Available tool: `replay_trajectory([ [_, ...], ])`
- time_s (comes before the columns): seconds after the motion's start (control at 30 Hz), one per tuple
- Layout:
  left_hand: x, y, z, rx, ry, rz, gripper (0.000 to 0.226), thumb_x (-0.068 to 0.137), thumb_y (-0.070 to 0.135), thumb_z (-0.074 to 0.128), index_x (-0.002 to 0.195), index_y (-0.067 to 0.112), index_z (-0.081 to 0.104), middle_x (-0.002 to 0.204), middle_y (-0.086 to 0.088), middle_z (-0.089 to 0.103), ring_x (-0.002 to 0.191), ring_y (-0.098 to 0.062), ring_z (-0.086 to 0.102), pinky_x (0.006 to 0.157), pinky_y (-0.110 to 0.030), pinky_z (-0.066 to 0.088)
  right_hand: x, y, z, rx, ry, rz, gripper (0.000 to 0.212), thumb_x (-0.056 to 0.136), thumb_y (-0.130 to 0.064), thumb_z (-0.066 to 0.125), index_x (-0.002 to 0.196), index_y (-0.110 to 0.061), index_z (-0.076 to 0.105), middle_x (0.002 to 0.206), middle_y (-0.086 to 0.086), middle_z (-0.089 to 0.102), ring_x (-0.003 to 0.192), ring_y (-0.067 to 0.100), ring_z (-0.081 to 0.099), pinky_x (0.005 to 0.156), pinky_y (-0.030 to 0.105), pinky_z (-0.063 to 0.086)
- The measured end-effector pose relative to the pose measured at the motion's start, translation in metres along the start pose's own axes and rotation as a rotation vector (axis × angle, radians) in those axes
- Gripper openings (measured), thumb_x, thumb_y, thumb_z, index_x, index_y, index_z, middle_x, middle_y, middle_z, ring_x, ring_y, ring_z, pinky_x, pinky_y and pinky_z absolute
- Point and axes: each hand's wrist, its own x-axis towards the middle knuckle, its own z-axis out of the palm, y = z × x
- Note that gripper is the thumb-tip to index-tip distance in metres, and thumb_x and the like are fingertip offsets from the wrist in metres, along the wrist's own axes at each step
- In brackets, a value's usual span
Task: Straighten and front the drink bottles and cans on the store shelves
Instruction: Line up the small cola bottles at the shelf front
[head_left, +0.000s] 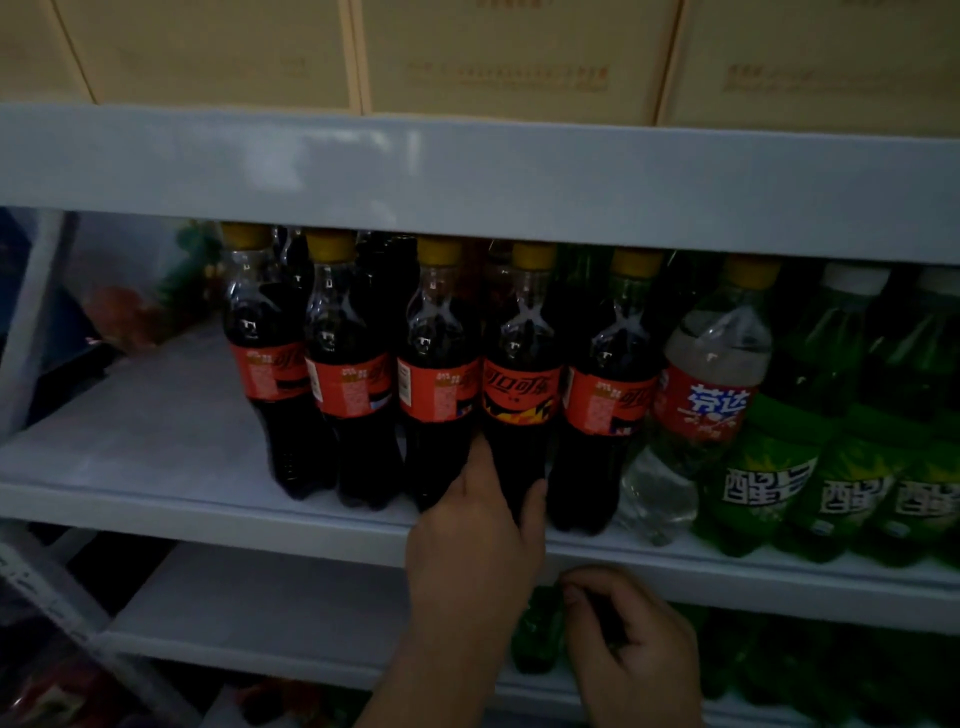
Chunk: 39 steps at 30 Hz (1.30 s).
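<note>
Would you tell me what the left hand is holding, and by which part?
The left hand grips the fourth cola bottle from the left by its lower body.

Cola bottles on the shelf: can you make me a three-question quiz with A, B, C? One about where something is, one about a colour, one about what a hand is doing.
1. Where is the clear bottle?
A. Left of the colas
B. Between the colas and the green bottles
C. In the left hand

2. What colour are the colas' caps?
A. Yellow
B. Blue
C. Pink

3. What is the left hand doing?
A. Lying flat and open
B. Pointing upward
C. Gripping a cola bottle

Answers:
1 B: the clear bottle stands right after the last cola, with green bottles on its other side.
2 A: every front cola has a yellow cap.
3 C: its thumb and fingers wrap the lower part of the fourth cola from the left.
</note>
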Motion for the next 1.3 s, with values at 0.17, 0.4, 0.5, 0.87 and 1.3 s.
replay_trajectory([
  [0.17, -0.003, -0.005, -0.005, -0.079, 0.109, 0.057, 0.049, 0.081, 0.04, 0.065, 0.116, 0.006, 0.066, 0.081, -0.008, 0.072, 0.066, -0.023, 0.067, 0.055, -0.026, 0.05, -0.002, -0.003, -0.004, -0.007, -0.013, -0.05, 0.014, 0.07, -0.01, 0.066, 0.073, -0.023, 0.07, 0.076, -0.02, 0.064, 0.072, -0.007, 0.06, 0.067, 0.008, 0.044],
  [0.4, -0.003, -0.036, -0.004, -0.086, 0.484, -0.022, 0.048, 0.08, 0.051, 0.066, 0.108, 0.013, 0.059, 0.101, -0.002, 0.061, 0.085, -0.017, 0.061, 0.068, -0.015, 0.04, -0.003, -0.003, -0.007, -0.021, -0.049, -0.036, 0.015, 0.066, -0.008, 0.066, 0.071, -0.022, 0.07, 0.075, -0.019, 0.064, 0.072, -0.01, 0.057, 0.068, 0.002, 0.04],
  [0.5, 0.004, -0.03, -0.003, -0.09, 0.462, -0.103, 0.063, 0.072, 0.054, 0.071, 0.116, 0.015, 0.049, 0.103, -0.005, 0.06, 0.09, -0.022, 0.063, 0.063, -0.027, 0.048, -0.008, -0.004, -0.005, -0.016, -0.068, -0.04, 0.014, 0.066, -0.008, 0.068, 0.071, -0.021, 0.071, 0.072, -0.02, 0.064, 0.071, -0.01, 0.058, 0.067, 0.002, 0.04],
  [0.87, 0.007, -0.032, -0.01, -0.166, 0.276, -0.231, 0.058, 0.082, 0.033, 0.07, 0.132, 0.013, 0.047, 0.11, -0.006, 0.067, 0.092, -0.026, 0.065, 0.069, -0.028, 0.041, -0.014, 0.004, -0.008, 0.003, -0.107, -0.021, 0.015, 0.063, -0.013, 0.069, 0.068, -0.026, 0.071, 0.073, -0.02, 0.064, 0.065, -0.007, 0.058, 0.064, 0.003, 0.041],
  [1.3, 0.01, -0.024, -0.014, 0.035, 0.23, -0.261, 0.067, 0.068, 0.044, 0.079, 0.121, 0.009, 0.059, 0.105, -0.009, 0.067, 0.091, -0.029, 0.064, 0.064, -0.034, 0.048, 0.026, -0.013, 0.007, 0.02, -0.138, -0.024, 0.008, 0.079, -0.02, 0.062, 0.083, -0.026, 0.067, 0.075, -0.018, 0.06, 0.069, -0.004, 0.056, 0.059, 0.003, 0.036],
])
